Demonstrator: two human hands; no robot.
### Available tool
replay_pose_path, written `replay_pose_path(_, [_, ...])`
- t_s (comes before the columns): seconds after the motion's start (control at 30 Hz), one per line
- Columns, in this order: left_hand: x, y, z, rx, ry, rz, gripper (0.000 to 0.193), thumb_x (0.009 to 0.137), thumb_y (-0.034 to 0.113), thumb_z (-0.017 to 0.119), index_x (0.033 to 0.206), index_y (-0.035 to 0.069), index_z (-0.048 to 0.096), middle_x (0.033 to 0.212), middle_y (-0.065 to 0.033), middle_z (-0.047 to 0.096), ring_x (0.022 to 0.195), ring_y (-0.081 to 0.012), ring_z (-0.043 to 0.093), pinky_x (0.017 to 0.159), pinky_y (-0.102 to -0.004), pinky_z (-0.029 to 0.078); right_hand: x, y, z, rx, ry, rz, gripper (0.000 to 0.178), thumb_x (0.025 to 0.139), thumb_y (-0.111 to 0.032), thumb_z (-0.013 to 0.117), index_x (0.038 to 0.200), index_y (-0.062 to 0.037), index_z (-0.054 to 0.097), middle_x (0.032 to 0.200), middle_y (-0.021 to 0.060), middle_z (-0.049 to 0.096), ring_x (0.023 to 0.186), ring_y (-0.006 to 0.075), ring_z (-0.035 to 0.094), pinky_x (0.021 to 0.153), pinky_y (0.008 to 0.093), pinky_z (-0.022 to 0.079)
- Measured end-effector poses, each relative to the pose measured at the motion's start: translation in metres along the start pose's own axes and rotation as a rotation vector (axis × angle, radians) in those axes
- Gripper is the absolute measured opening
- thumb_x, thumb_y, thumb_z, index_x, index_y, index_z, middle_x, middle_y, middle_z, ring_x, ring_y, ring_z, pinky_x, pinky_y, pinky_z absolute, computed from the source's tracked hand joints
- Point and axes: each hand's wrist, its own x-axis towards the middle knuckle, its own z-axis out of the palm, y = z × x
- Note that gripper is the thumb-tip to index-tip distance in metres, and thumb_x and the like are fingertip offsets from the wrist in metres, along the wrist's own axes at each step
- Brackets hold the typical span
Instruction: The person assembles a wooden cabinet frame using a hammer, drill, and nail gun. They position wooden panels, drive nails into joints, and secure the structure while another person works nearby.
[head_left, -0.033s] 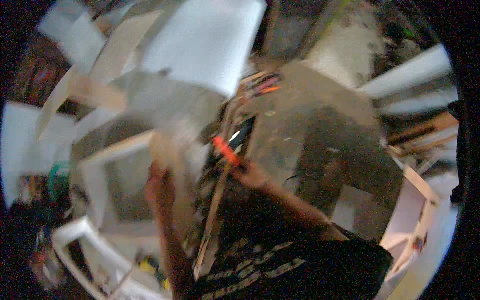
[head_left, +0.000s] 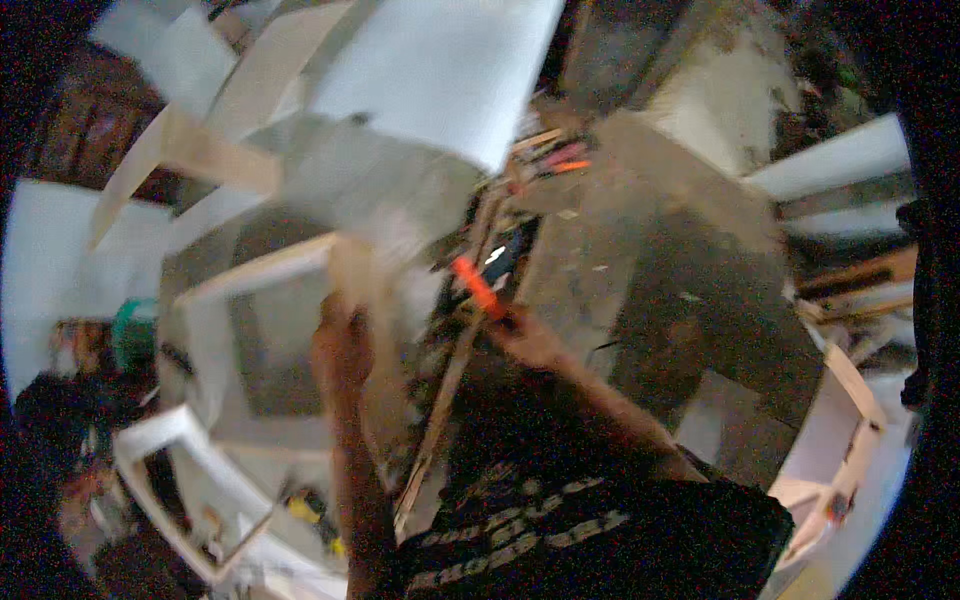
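Note:
My left hand [head_left: 343,340] is closed at the right side of a pale box-like wooden frame [head_left: 265,262], its fingers seemingly on the edge board; motion smears the detail. In my right hand [head_left: 528,338] is a bright orange-red bar-shaped tool or handle [head_left: 474,286], angled up and to the left. Its kind I cannot make out. The tool's tip stays apart from the frame, above a cluttered strip along a long narrow wooden edge [head_left: 445,390].
A large white panel [head_left: 430,75] lies at the far side. Tools with orange parts [head_left: 568,163] lie beyond my right hand. At near left stands a white frame [head_left: 180,430], with a green round object [head_left: 135,335] behind it. A pinkish wooden frame [head_left: 845,430] is at right.
The whole view has shifted, so everything appears slightly further right and mostly higher. Both hands keep about the same place relative to the frame and the orange-red tool.

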Motion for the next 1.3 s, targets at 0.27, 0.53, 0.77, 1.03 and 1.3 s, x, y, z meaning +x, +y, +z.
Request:
replay_pose_path(0.27, [0.076, 0.024, -0.002, -0.403, -0.072, -0.226, 0.053, 0.097, 0.036, 0.061, 0.122, -0.011, 0.056, 0.116, -0.03, 0.064, 0.109, -0.0394, 0.065, 0.094, -0.0446, 0.05, 0.02, -0.021, 0.062, 0.625, 0.046, 0.175, 0.037, 0.1, -0.019, 0.058, 0.135, -0.0112, 0.052, 0.074, -0.002, 0.049, 0.056, 0.0083, 0.046, 0.046, 0.0258, 0.041])
replay_pose_path(0.53, [0.091, 0.018, 0.005, -0.34, -0.019, -0.202, 0.068, 0.098, 0.043, 0.056, 0.129, -0.016, 0.052, 0.13, -0.0341, 0.057, 0.127, -0.0426, 0.053, 0.108, -0.0417, 0.041, 0.029, -0.03, 0.078, 1.214, -0.207, 0.307, 0.052, 0.103, -0.04, 0.045, 0.149, -0.0179, 0.041, 0.072, -0.0001, 0.049, 0.052, 0.0102, 0.042, 0.046, 0.0278, 0.036])
replay_pose_path(0.77, [0.068, 0.042, -0.005, -0.33, -0.054, -0.049, 0.049, 0.1, 0.035, 0.055, 0.118, -0.011, 0.06, 0.118, -0.0287, 0.065, 0.111, -0.0384, 0.063, 0.098, -0.0427, 0.045, 0.015, -0.014, 0.078, 0.856, 0.082, 0.23, 0.028, 0.104, -0.035, 0.051, 0.119, -0.0106, 0.051, 0.078, 0.0014, 0.055, 0.053, 0.0094, 0.046, 0.046, 0.0254, 0.038])
replay_pose_path(1.03, [0.068, 0.046, -0.007, -0.245, -0.064, -0.014, 0.044, 0.101, 0.031, 0.054, 0.117, -0.01, 0.06, 0.113, -0.0287, 0.066, 0.101, -0.0408, 0.064, 0.091, -0.0444, 0.048, 0.033, -0.02, 0.136, 0.441, 0.378, 0.099, 0.026, 0.106, -0.028, 0.046, 0.116, -0.005, 0.054, 0.07, 0.0005, 0.051, 0.06, 0.0094, 0.046, 0.053, 0.0277, 0.039])
replay_pose_path(1.3, [0.068, 0.041, -0.007, -0.23, -0.052, -0.012, 0.044, 0.102, 0.031, 0.054, 0.115, -0.01, 0.06, 0.112, -0.0284, 0.066, 0.103, -0.042, 0.063, 0.093, -0.0457, 0.047, 0.043, -0.01, 0.161, 0.385, 0.424, -0.057, 0.035, 0.106, -0.032, 0.043, 0.113, 0.0002, 0.055, 0.074, 0.0049, 0.054, 0.069, 0.0182, 0.051, 0.063, 0.0383, 0.044])
